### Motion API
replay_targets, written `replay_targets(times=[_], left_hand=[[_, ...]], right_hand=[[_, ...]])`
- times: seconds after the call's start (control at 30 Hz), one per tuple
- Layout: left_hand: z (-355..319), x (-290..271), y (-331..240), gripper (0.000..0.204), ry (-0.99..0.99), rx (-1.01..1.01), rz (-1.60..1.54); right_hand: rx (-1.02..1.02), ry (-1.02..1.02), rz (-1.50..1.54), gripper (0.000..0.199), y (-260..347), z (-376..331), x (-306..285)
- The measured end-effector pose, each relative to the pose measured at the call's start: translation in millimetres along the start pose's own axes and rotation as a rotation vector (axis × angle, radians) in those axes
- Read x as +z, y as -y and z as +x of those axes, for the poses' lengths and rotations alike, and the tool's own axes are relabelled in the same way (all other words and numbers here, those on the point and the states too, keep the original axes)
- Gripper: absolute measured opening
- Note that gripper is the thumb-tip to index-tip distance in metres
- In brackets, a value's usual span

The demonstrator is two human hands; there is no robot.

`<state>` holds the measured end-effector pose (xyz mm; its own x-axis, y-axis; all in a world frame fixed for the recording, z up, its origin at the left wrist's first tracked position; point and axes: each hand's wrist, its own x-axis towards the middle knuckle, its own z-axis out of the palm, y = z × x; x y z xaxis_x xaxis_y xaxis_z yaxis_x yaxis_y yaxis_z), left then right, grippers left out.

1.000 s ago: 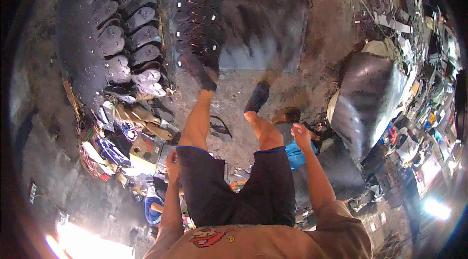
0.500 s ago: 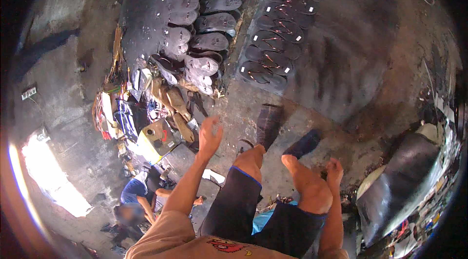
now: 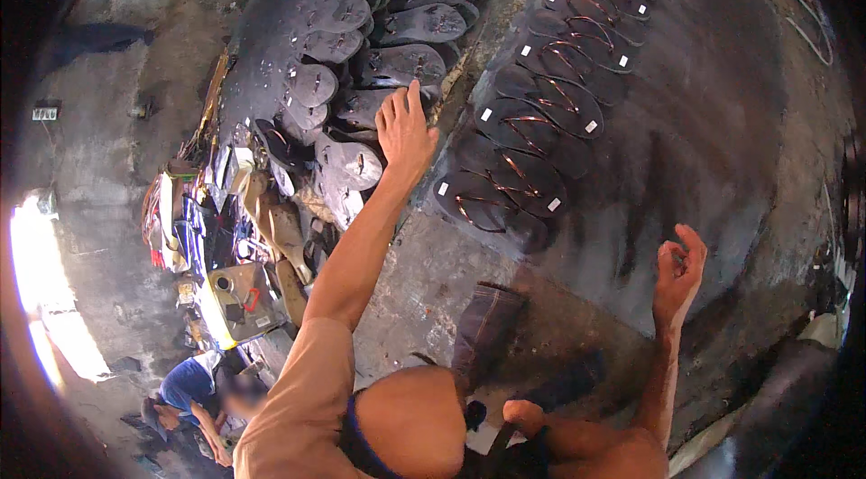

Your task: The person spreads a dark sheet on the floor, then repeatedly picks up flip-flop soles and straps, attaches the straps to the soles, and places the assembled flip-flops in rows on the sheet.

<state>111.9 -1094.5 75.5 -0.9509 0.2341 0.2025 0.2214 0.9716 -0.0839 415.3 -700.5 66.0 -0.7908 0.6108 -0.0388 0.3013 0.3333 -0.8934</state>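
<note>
The left hand (image 3: 404, 129), fingers spread, is stretched toward the far overlapped grey soles (image 3: 361, 109); the right hand (image 3: 678, 270), loosely curled and empty, is raised near the strapped sandals (image 3: 532, 132), seemingly for balance.

- A rough, stained concrete floor (image 3: 424, 290) is filling most of the view.
- Bright daylight is pouring in through an opening (image 3: 36, 271) at the left.
- A heap of tools and clutter (image 3: 225, 244) is lying by the grey wall (image 3: 108, 118).
</note>
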Motion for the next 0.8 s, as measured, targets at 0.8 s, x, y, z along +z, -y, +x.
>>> replay_targets(times=[0.8], left_hand=[[-84, -143, -104, 0.032, -0.117, 0.170, -0.915]], right_hand=[[0.112, 0.163, 0.626, 0.069, 47, -23, 17]])
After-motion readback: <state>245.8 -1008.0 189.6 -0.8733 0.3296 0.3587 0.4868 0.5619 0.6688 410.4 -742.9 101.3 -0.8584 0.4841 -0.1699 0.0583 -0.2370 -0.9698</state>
